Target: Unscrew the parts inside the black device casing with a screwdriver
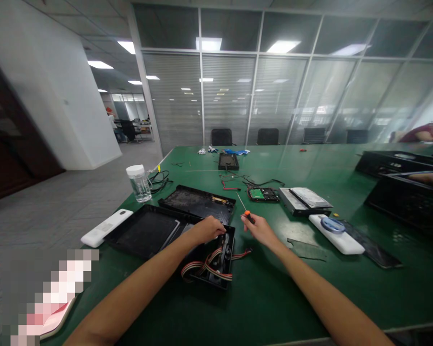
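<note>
My right hand (261,231) grips a screwdriver (248,215) by its orange and black handle. Its thin shaft points up and away, over the table. My left hand (209,229) is at the far right corner of an opened black plastic case (144,229), fingers pinched together; what they hold, if anything, is too small to make out. A bundle of striped ribbon wires (205,269) loops out over the case's near right part. Just behind lies a black cover panel (195,202). Right of it, a small device with a green circuit board (259,193) rests on the table.
On the left stand a clear water jar (139,185) and a white power bank (106,228). To the right are hard drives (303,199), another white device (335,234), a dark phone (371,245) and large black housings (404,197), with another person's hand (431,179) there.
</note>
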`<state>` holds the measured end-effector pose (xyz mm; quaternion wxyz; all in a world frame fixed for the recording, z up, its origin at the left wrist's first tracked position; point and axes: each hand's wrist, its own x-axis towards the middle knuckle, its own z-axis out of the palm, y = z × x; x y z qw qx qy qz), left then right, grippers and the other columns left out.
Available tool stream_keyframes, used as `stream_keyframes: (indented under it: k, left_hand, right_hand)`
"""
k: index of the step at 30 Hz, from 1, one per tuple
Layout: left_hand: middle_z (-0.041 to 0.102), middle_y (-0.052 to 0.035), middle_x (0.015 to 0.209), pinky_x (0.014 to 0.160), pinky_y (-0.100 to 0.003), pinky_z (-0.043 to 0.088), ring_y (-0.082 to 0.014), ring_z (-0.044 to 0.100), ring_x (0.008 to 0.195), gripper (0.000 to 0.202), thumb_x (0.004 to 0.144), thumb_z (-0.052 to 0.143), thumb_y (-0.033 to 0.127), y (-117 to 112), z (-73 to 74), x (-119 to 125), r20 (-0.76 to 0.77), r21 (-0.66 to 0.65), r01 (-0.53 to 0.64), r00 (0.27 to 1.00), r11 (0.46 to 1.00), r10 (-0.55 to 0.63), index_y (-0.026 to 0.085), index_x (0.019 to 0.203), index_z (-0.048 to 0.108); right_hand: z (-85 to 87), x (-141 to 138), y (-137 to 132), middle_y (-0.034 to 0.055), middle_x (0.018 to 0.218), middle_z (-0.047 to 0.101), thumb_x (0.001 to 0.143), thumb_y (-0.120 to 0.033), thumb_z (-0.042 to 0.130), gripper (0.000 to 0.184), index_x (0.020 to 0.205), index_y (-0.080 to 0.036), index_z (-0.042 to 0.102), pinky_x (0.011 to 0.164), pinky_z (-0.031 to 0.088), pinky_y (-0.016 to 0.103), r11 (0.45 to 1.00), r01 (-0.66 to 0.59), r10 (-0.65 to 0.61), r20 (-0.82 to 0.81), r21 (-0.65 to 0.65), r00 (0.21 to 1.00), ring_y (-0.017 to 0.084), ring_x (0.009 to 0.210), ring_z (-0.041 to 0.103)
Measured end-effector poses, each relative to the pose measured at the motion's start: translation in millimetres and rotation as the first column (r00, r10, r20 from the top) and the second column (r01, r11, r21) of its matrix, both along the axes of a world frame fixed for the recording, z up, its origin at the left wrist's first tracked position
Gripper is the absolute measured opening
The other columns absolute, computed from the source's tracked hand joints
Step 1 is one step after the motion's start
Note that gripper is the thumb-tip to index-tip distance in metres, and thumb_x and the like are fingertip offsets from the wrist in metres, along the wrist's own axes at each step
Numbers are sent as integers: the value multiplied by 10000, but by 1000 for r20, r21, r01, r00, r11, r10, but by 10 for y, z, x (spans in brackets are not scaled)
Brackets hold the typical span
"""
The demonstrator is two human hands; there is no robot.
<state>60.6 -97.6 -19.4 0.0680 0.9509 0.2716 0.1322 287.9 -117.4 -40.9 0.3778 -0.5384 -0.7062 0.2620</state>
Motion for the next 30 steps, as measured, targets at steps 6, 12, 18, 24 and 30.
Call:
stream_keyframes:
  k: [6, 12, 18, 24, 30]
  left_hand:
    - [672, -61, 877, 778, -221, 412, -155, 599, 836, 197, 847, 477, 141, -44, -20, -71, -46, 40, 19, 999, 999, -17, 150, 904, 665]
    - [668, -51, 867, 800, -215, 398, -140, 590, 836, 175, 840, 493, 155, -40, -5, -102, 5, -17, 79, 997, 997, -79, 150, 852, 667]
    - [648, -29, 856, 766, -219, 410, -139, 582, 799, 132, 809, 534, 166, -35, -39, -96, 65, -114, -35, 997, 993, 42, 154, 887, 639]
    - [630, -27, 830, 721, -211, 416, -131, 571, 763, 123, 804, 535, 173, -52, -47, -76, 67, -186, -72, 994, 980, 85, 147, 892, 618]
    - [629, -23, 822, 705, -199, 414, -126, 569, 756, 122, 800, 536, 160, -59, -48, -75, 65, -183, -78, 994, 980, 91, 148, 892, 616]
  right_hand:
    - [13, 7, 7, -7, 663, 558, 804, -490, 431, 355, 837, -164, 567, 541, 366, 230, 1000, -6, 5, 20, 31, 1000, 119, 587, 490]
    - [154, 125, -46, -77, 657, 444, 701, -355, 563, 288, 893, -210, 405, 432, 318, 185, 956, -66, 14, -178, -287, 984, 68, 479, 401]
    - [427, 286, -53, -63, 543, 437, 787, -509, 432, 338, 831, -178, 480, 392, 277, 196, 997, -20, -11, -395, -76, 918, 71, 403, 357]
    - [444, 147, -177, -7, 546, 506, 838, -475, 361, 408, 625, -180, 544, 530, 357, 235, 938, 139, -106, -118, 319, 987, 135, 546, 490]
    - [377, 88, -201, 5, 597, 553, 881, -422, 280, 417, 664, -190, 550, 577, 368, 237, 889, 191, -194, -36, 416, 980, 145, 586, 526]
